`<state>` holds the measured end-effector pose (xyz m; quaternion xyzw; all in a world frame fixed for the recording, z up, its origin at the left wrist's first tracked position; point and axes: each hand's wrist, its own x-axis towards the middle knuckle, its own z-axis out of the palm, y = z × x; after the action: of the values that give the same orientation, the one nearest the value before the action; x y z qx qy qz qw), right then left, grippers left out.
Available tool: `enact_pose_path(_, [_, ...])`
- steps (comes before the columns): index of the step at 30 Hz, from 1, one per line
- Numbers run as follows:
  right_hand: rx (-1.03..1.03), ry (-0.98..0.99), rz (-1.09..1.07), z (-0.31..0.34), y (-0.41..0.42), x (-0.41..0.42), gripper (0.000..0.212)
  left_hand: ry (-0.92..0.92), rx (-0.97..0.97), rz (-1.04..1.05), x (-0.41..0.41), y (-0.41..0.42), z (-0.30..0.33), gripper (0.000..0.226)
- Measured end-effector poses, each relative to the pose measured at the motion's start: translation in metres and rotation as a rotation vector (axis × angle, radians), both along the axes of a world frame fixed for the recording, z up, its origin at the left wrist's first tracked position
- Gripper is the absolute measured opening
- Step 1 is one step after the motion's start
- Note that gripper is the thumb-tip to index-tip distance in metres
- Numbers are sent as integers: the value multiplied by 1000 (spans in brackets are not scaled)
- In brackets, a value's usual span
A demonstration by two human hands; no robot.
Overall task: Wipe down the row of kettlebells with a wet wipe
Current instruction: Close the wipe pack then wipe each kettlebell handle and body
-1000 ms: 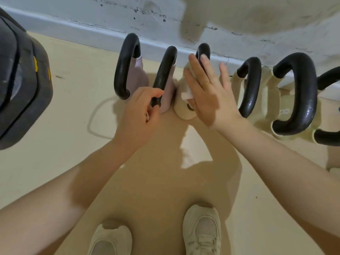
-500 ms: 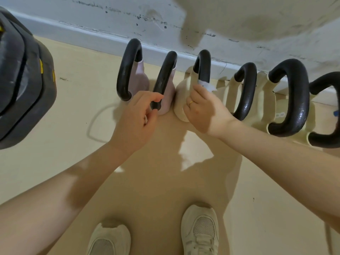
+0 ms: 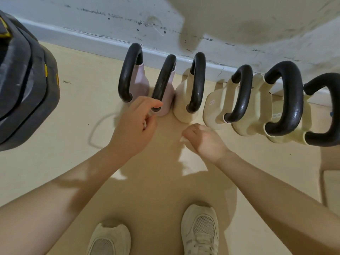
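Note:
Several kettlebells with black handles stand in a row along the wall. The two on the left are pink [image 3: 142, 80] [image 3: 168, 100], the others cream [image 3: 181, 102] [image 3: 214, 107] [image 3: 247, 122]. My left hand [image 3: 135, 124] pinches the near end of the second pink kettlebell's handle [image 3: 162, 80]. My right hand [image 3: 204, 141] hovers over the floor just in front of the third kettlebell, apart from it. It is closed on a white wet wipe [image 3: 184, 140], of which only a small edge shows under the fingers.
A big black weight [image 3: 25, 83] with yellow marks fills the left edge. A thin cord [image 3: 93, 129] loops on the beige floor near my left wrist. My two white shoes [image 3: 200, 229] stand below. A pale mat edge [image 3: 331, 183] lies at the right.
My right hand has come off the third kettlebell's handle, pulling back toward me with the wipe. The left hand keeps its place on the pink kettlebell's handle.

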<state>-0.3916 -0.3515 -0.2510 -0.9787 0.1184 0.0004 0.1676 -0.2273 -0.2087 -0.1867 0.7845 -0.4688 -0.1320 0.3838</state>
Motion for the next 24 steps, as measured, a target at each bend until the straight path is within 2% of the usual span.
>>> enact_pose_path(1, [183, -6, -139, 11, 9, -4, 11, 12, -12, -9, -2, -3, 1, 30])
enact_pose_path(3, [459, -140, -417, 34, 17, -6, 21, 29, -32, -34, -9, -12, 3, 28])
enact_pose_path(6, [731, -449, -794, 63, 5, -6, 24, 62, -46, -86, -24, -30, 7, 26])
enact_pose_path(10, [996, -605, -1183, 93, -25, -23, 21, 192, -18, -175, -51, -59, 11, 29])
enact_pose_path(14, [831, -615, -1345, 125, -63, -46, 17, 342, 101, -185, -82, -107, 22, 26])
enact_pose_path(17, [741, -638, -1407, 133, -89, -47, 17, 486, 184, -92, -99, -154, 29, 43])
enact_pose_path(21, [715, -614, -1376, 129, -102, -35, 13, 568, 350, 104, -97, -198, 25, 52])
enact_pose_path(24, [730, -610, -1340, 123, -112, -24, 11, 633, 449, 84, -90, -210, 21, 48])
